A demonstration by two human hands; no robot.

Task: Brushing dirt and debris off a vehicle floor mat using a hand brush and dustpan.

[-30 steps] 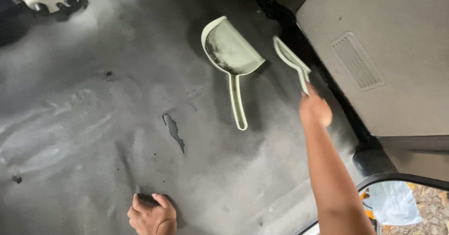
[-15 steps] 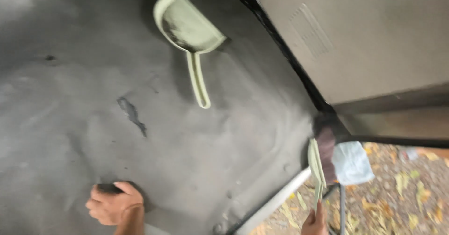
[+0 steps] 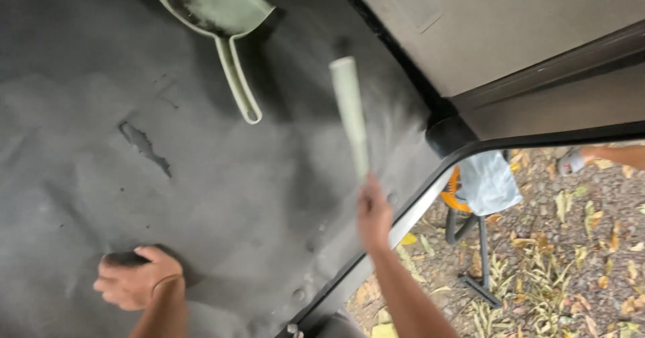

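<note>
Right hand (image 3: 373, 216) gripping pale green brush (image 3: 351, 113), raised toward 12 o'clock. Left hand (image 3: 138, 277) curled on dark pad, bracing on grey carpet (image 3: 222, 197). Dustpan (image 3: 215, 15) at 11 o'clock, open side up, dirt kept inside.

The right hand (image 3: 373, 216), which half a second ago hung low outside the door sill with the pale green brush (image 3: 351, 113), has swung back up over the grey floor mat (image 3: 222, 197), the brush now blurred and pointing up toward the dustpan (image 3: 218, 15). The view has shifted, cutting the dustpan at the top edge.
</note>
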